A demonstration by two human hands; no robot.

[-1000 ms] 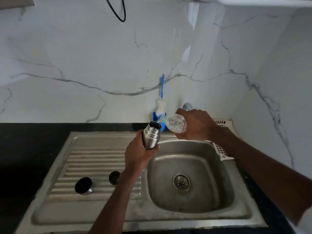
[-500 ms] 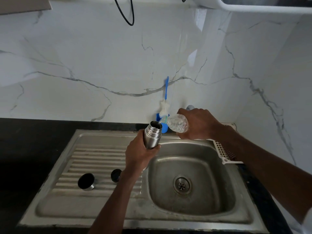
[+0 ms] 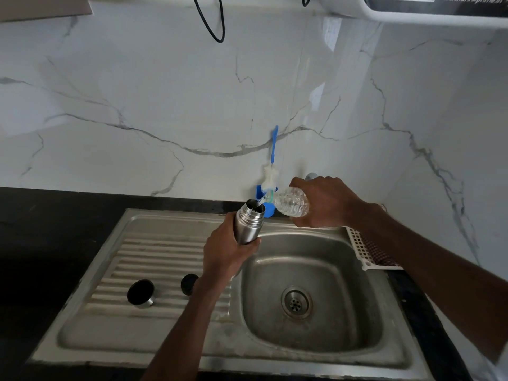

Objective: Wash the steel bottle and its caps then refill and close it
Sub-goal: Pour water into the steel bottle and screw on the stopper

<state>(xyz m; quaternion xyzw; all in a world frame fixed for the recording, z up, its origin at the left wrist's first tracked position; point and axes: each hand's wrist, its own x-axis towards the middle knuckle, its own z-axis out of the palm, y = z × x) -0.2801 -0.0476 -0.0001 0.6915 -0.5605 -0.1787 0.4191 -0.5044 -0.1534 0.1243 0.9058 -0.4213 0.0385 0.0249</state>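
Note:
My left hand [image 3: 224,250] grips the open steel bottle [image 3: 248,224] upright above the sink's back edge. My right hand [image 3: 320,202] holds a clear plastic bottle [image 3: 291,205] tipped sideways, its mouth at the steel bottle's opening, and a thin stream of water runs from one into the other. The steel outer cap [image 3: 140,293] stands mouth-up on the ribbed drainboard. A small black inner cap [image 3: 189,284] lies to its right, close to my left wrist.
The steel sink [image 3: 310,298] has a basin with a drain on the right and a drainboard on the left. A blue-handled bottle brush [image 3: 272,171] stands in a blue holder at the marble wall. A white plastic rack [image 3: 362,250] sits right of the basin. Black counter surrounds the sink.
Both hands hold the same pose with the two bottles. The view has tilted upward slightly, so the sink sits lower in the frame.

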